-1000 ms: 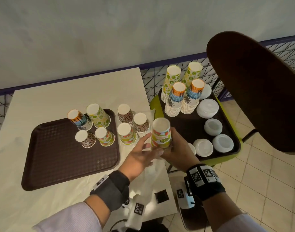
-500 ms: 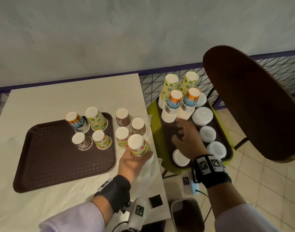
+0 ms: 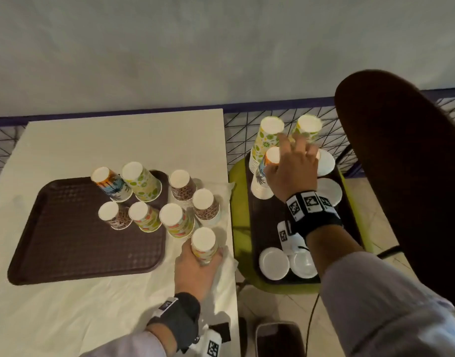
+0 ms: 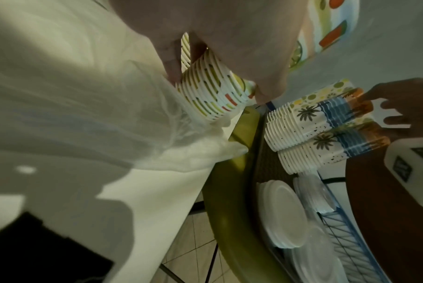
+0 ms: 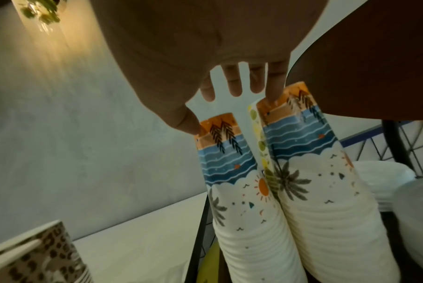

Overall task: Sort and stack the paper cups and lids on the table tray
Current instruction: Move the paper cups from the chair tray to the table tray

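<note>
right hand (image 3: 291, 173) fingers spread, gripping nothing, thumb and little finger touching tops of two upright palm-print paper cup stacks (image 5: 287, 191) on chair tray directly below | left hand (image 3: 195, 269) grips fruit-print cup stack (image 3: 203, 244) standing on desk

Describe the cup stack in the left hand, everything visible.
The fruit-print cup stack is many nested paper cups, upside down, white bases up, rolled white rims layered at the bottom. Print shows red, orange and green shapes on white. It stands near the table's right edge on crinkled white plastic sheet, off the brown tray. The left hand grips its lower part.
</note>
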Demonstrator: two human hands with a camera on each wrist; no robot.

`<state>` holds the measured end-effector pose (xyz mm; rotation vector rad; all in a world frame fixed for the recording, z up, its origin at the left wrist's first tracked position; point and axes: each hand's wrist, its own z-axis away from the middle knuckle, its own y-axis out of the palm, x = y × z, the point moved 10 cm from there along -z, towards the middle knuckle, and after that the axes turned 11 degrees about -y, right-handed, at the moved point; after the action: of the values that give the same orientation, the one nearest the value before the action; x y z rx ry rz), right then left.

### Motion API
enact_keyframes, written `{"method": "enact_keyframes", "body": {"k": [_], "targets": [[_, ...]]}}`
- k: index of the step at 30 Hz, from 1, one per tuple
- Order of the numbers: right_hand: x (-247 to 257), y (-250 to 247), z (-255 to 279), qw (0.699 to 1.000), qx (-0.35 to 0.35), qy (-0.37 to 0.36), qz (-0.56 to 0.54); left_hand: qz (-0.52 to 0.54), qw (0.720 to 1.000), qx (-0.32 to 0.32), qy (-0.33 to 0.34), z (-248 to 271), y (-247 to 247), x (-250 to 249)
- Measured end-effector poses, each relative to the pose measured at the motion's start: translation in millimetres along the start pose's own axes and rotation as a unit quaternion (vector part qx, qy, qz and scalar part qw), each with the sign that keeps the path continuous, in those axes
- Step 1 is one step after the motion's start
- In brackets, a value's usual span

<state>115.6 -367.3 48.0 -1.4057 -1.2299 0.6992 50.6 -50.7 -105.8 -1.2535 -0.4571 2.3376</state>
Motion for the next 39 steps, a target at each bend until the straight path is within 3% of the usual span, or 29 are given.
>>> {"method": "enact_keyframes", "body": {"k": [3,9,15,21,23,31,36,39], "targets": [[1,11,-3,1.000,0.027,-0.008,0.007,0.016,1.000,-0.019,-0.017,-1,0,3],[5,16,-1,0.996,0.029,-0.057,0.061,0.059,0.996,0.006,-0.070,6,-2,10],[12,28,14,0.993,0.042,-0.114,-0.003,-0.071,0.986,0.057,-0.140,19,-25,47],[5,31,37,0.992,0.065,-0.096,-0.048,-0.136,0.960,0.242,-0.034,54,16,20],[2,33,47,0.991,0.070,-0.092,-0.065,-0.132,0.953,0.273,0.007,64,37,4],[-12,28,86,0.983,0.063,-0.096,-0.141,-0.072,0.971,0.214,0.075,62,93,-71],[-33,24,100,0.976,0.054,-0.056,-0.204,-0.042,0.978,0.200,0.026,31,137,-93],[-45,19,104,0.968,0.027,-0.043,-0.245,-0.091,0.977,0.183,0.053,7,159,-103]]}}
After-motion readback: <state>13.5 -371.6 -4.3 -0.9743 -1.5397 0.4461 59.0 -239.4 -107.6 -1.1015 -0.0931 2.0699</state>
